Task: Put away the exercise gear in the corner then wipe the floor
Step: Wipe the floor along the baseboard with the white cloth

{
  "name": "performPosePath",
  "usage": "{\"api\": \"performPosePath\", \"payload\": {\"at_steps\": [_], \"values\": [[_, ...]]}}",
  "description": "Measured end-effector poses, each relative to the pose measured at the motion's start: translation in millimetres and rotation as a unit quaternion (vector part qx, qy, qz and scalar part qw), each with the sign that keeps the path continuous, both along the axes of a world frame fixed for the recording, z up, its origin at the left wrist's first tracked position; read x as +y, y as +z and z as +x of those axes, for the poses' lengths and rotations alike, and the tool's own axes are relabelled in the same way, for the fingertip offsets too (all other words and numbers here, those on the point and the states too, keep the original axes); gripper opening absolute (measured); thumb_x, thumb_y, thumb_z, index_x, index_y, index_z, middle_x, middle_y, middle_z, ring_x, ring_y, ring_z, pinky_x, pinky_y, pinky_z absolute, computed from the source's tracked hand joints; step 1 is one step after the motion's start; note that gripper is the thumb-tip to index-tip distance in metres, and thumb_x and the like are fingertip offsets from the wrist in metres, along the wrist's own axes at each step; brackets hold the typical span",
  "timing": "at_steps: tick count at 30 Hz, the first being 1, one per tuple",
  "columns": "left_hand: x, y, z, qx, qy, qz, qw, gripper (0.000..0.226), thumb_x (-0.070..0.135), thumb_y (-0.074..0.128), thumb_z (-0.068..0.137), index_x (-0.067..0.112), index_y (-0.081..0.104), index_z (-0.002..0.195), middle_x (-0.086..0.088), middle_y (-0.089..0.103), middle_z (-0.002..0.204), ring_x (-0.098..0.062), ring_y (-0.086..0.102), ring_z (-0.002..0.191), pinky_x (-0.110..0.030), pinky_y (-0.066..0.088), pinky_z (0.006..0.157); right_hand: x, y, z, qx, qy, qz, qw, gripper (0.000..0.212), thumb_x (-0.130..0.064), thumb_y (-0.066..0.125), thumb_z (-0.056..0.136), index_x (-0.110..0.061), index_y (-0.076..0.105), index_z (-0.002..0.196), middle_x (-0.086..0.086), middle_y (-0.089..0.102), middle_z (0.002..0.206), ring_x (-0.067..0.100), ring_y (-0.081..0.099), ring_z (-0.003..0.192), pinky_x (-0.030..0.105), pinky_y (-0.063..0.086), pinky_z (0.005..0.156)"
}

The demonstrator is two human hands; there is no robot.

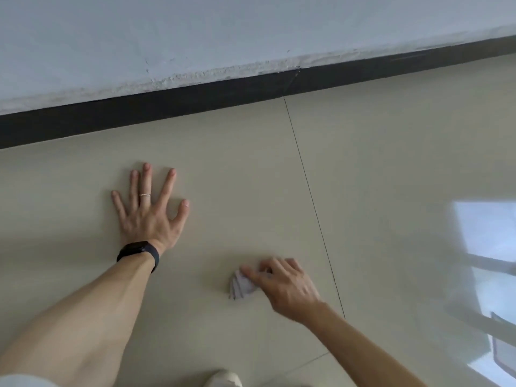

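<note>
Single view, head-worn, wide-angle. Looks forward and steeply down, close above floor (377,177). Frame tilted: skirting (195,101) runs diagonally, wall (195,37) fills top, floor takes lower two thirds. In frame: left hand (148,216) left of centre, right hand (284,289) with cloth (241,287) lower centre; forearms enter from bottom edge.

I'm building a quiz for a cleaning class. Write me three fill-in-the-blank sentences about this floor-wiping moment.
1. The right hand grips a crumpled cloth on the ____.
2. The left hand lies flat, wearing a ____ wristband.
3. The cloth lies ____ of the tile joint.
Missing: floor; black; left.
</note>
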State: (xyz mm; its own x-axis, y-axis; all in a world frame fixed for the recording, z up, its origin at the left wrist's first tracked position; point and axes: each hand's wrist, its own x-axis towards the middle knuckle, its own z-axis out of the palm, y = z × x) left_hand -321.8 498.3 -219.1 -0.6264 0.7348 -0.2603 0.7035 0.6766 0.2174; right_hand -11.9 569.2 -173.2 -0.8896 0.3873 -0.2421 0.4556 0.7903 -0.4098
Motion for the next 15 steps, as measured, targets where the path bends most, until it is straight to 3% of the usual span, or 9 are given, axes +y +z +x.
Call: {"api": "performPosePath", "payload": {"at_steps": [2,4,5,10,13,15], "values": [[0,0,0,0.009,0.005,-0.001,1.000,0.069,0.064,0.031,0.089,0.048,0.012,0.154,0.005,-0.007,0.166,-0.020,-0.003,0.153,-0.061,0.003,0.119,59,-9,-18,0.007,-0.125,0.047,0.991,0.055,-0.019,0.063,0.089,-0.035,0.051,0.140,0.001,0.055,0.103,0.026,0.060,0.083,0.037,0.050,0.076],[1,0,2,0.023,0.003,-0.004,1.000,0.068,0.065,0.028,0.090,0.049,0.010,0.153,0.005,-0.007,0.166,-0.020,-0.003,0.153,-0.060,0.002,0.119,117,-9,-45,-0.029,-0.294,0.033,0.955,0.048,-0.026,0.053,0.097,-0.037,0.047,0.143,0.003,0.050,0.109,0.031,0.059,0.084,0.041,0.050,0.081],[1,0,2,0.029,-0.001,-0.010,1.000,0.067,0.066,0.025,0.091,0.050,0.007,0.153,0.005,-0.008,0.166,-0.021,-0.004,0.153,-0.060,0.002,0.119,138,-11,-56,-0.048,-0.327,0.017,0.944,0.047,-0.029,0.048,0.099,-0.037,0.042,0.145,0.003,0.047,0.110,0.031,0.058,0.085,0.040,0.049,0.084],[4,10,-5,0.000,-0.033,-0.093,0.995,0.065,0.068,0.012,0.095,0.048,-0.014,0.151,0.002,-0.024,0.163,-0.022,-0.016,0.151,-0.059,0.000,0.119,138,-6,-76,-0.104,-0.174,0.080,0.976,0.063,-0.020,0.047,0.097,-0.021,0.021,0.154,0.009,0.040,0.119,0.031,0.049,0.101,0.041,0.043,0.087],[3,28,8,0.000,-0.061,-0.157,0.986,0.070,0.063,0.014,0.097,0.036,-0.016,0.154,-0.006,-0.024,0.163,-0.029,-0.014,0.151,-0.060,0.010,0.118,68,-6,-51,-0.068,-0.048,0.107,0.991,0.069,-0.016,0.052,0.087,-0.024,0.028,0.152,0.007,0.046,0.120,0.031,0.052,0.100,0.041,0.040,0.085],[-9,43,28,-0.036,-0.075,-0.187,0.979,0.078,0.064,0.024,0.096,0.033,-0.017,0.154,-0.007,-0.025,0.162,-0.031,-0.013,0.151,-0.062,0.012,0.116,11,-10,-25,-0.016,0.088,0.083,0.992,0.071,-0.016,0.053,0.079,-0.025,0.039,0.148,0.005,0.051,0.113,0.029,0.055,0.092,0.042,0.040,0.084]]}}
